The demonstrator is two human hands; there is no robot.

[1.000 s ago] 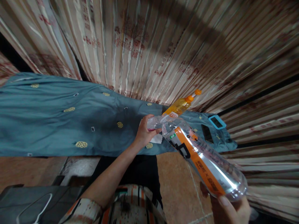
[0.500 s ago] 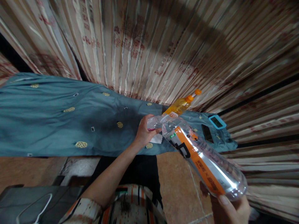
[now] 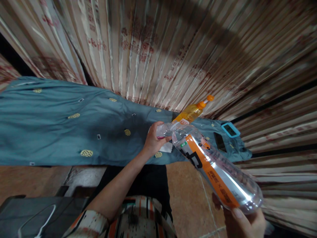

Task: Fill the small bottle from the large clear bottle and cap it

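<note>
A large clear plastic bottle [image 3: 218, 168] with an orange and silver label is tilted, its base toward me at the lower right. My right hand [image 3: 245, 219] is closed around its base end. Over the table, my left hand [image 3: 154, 138] wraps round a smaller clear plastic bottle [image 3: 163, 130]. The narrow ends of the two bottles meet; whether they touch or one sits inside the other I cannot tell. Just behind them stands a yellow-orange bottle [image 3: 189, 113] with an orange top. A white piece [image 3: 166, 147], perhaps paper, lies below my left hand.
A blue-green cloth with pineapple prints [image 3: 49, 132] covers the long table. A dark phone [image 3: 220, 142] and a blue-framed device with a screen [image 3: 230, 130] lie at its right end. Pleated curtains [image 3: 148, 49] hang behind. A grey surface with a white cable [image 3: 49, 218] is at lower left.
</note>
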